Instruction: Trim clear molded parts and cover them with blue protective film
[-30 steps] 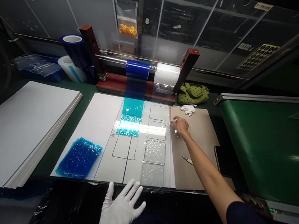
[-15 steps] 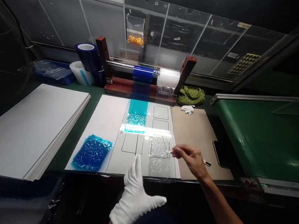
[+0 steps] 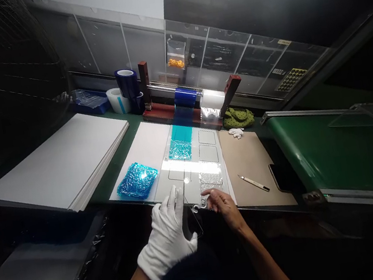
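Observation:
My left hand (image 3: 167,234), in a white glove, is in front of the table edge, fingers long and thumb apart. It spans a thin clear panel (image 3: 197,225), of which I make out only a fine edge line beside the fingers; the glove hides the rest. Bare, my right hand (image 3: 225,206) pinches a curled piece of clear film (image 3: 200,205) between thumb and fingertips, just right of the panel. Behind it, wrinkled clear film pieces (image 3: 210,178) lie on the grey sheet (image 3: 193,188) with outlined rectangles. Teal film (image 3: 180,150) runs down from a blue roll (image 3: 185,96).
Crumpled blue film pieces (image 3: 137,182) lie on white paper. A stack of white sheets (image 3: 60,163) stands left. On brown board (image 3: 246,161) are a craft knife (image 3: 254,182) and a phone (image 3: 278,177) at its edge. A green conveyor belt (image 3: 336,155) runs at right.
My right hand has come down and left toward the left hand, the film in it now curled. The knife on the board has come into full sight. The view has shifted.

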Demonstrator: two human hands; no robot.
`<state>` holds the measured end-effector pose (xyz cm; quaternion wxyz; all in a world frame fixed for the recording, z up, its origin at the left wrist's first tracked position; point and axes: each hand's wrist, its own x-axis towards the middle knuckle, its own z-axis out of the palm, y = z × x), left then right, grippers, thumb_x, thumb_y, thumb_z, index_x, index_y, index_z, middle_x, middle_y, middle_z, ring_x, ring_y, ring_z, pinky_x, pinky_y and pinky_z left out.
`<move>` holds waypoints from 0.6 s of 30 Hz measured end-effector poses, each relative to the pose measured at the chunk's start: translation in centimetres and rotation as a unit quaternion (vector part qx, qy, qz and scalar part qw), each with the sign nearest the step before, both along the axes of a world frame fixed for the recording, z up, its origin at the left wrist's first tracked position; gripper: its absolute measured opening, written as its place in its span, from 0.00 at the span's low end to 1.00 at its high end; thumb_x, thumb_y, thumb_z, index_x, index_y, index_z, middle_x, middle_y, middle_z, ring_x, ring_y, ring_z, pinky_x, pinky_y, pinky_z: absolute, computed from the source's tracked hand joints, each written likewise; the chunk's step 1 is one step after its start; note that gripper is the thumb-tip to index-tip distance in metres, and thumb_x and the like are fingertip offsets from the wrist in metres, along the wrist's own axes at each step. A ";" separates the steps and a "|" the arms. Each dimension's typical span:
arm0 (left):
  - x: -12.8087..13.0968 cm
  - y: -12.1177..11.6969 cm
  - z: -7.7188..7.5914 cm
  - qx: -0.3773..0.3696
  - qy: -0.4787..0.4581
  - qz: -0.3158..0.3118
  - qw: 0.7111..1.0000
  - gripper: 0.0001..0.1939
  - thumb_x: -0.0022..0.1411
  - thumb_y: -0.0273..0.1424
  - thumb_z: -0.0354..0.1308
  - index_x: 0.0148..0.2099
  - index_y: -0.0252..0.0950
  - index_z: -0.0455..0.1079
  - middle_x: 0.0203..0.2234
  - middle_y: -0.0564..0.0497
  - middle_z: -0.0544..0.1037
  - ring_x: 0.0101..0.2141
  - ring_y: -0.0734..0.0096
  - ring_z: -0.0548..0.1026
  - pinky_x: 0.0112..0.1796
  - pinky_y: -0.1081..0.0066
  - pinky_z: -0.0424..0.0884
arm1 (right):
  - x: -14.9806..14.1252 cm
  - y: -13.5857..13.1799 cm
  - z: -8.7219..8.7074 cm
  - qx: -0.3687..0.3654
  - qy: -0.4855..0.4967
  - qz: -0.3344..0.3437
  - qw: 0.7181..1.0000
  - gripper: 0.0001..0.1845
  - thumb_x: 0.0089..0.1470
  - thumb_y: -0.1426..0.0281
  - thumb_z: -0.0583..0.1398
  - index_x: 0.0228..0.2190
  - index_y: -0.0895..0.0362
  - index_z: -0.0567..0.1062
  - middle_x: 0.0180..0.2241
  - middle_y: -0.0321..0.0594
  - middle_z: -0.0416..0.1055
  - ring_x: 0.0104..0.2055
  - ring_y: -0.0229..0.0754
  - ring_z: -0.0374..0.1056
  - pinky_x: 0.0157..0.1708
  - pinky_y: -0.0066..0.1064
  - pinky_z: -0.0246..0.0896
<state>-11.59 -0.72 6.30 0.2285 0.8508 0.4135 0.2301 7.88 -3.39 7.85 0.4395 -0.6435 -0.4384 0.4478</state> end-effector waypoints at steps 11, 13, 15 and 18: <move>-2.5 -0.3 2.3 0.012 0.209 0.016 0.978 0.46 0.40 0.37 0.56 0.62 0.25 0.54 0.57 0.27 0.59 0.49 0.37 0.61 0.40 0.49 0.58 | -6.0 0.4 0.6 0.012 -0.172 0.150 0.974 0.20 0.61 0.60 0.48 0.28 0.57 0.72 0.19 0.32 0.62 0.21 0.34 0.58 0.24 0.25 0.48; -2.3 -0.3 2.5 0.005 0.232 0.031 0.972 0.46 0.38 0.37 0.57 0.61 0.25 0.57 0.54 0.27 0.62 0.47 0.38 0.63 0.39 0.50 0.58 | -6.8 0.3 0.7 0.024 -0.286 0.165 0.944 0.19 0.62 0.62 0.46 0.27 0.56 0.70 0.20 0.34 0.64 0.22 0.35 0.59 0.26 0.27 0.48; -1.8 -0.1 3.1 0.004 0.261 0.041 0.964 0.45 0.35 0.37 0.60 0.58 0.24 0.60 0.49 0.26 0.67 0.43 0.38 0.65 0.37 0.50 0.59 | -7.6 0.2 0.5 0.025 -0.387 0.178 0.904 0.18 0.63 0.64 0.45 0.28 0.56 0.69 0.21 0.36 0.66 0.22 0.37 0.60 0.27 0.28 0.47; -0.8 0.2 4.3 0.014 0.296 0.042 0.954 0.38 0.33 0.33 0.61 0.50 0.21 0.68 0.38 0.27 0.71 0.35 0.42 0.67 0.32 0.52 0.60 | -8.5 0.1 0.3 0.018 -0.466 0.184 0.865 0.17 0.63 0.66 0.44 0.30 0.56 0.69 0.23 0.39 0.69 0.24 0.40 0.62 0.28 0.30 0.47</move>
